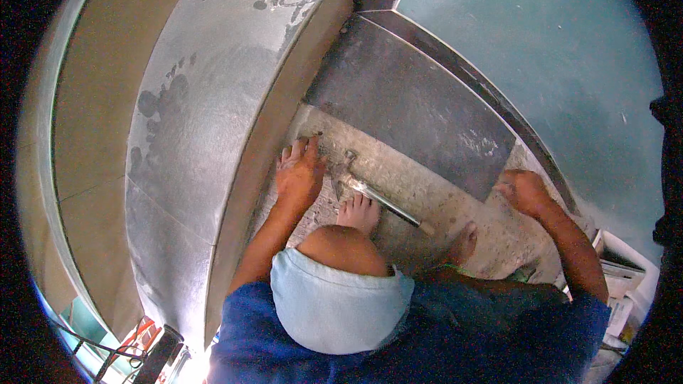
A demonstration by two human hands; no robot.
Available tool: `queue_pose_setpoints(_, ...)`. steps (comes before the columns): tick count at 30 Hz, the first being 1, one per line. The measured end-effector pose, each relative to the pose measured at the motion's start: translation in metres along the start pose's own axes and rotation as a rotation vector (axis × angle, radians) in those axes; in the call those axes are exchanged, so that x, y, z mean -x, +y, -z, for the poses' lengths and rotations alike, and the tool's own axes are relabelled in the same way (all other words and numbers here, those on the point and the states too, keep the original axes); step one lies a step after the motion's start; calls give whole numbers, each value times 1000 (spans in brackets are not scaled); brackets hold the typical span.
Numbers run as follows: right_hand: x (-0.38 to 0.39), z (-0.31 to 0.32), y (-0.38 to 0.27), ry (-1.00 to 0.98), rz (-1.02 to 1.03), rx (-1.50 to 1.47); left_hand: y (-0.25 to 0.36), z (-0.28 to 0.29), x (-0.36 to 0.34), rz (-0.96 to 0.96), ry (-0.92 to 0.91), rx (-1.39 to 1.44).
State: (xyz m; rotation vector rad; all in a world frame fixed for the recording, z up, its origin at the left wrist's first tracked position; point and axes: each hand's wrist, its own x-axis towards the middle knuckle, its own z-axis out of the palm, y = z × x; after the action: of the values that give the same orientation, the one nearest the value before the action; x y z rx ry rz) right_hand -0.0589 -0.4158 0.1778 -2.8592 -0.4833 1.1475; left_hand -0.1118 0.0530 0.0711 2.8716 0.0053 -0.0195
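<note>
My left hand rests low over the rough cement floor, beside the riser of a step. Its fingers are apart and point away from me, with the index stretched furthest. My right hand is at the near right corner of a dark grey floor tile. Its fingers are curled together, and what they hold, if anything, is hidden. Between my hands lies a hammer-like tool with a shiny metal handle, its head towards my left hand. My bare foot stands close to it.
A grey tiled step with dark wet spots and marks runs along the left. A blue-green wall with a dark skirting strip rises at the right. A white container stands at the lower right. My bent knee is in front.
</note>
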Motion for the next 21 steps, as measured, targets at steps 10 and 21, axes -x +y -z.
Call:
queue_pose_setpoints(10, 19, -162, 99, 483, -584, -827, 21, 5, -33, 213, -491, 930)
queue_pose_setpoints(21, -44, -191, 74, 580, -474, -1323, 67, -55, -39, 927, -733, 1721)
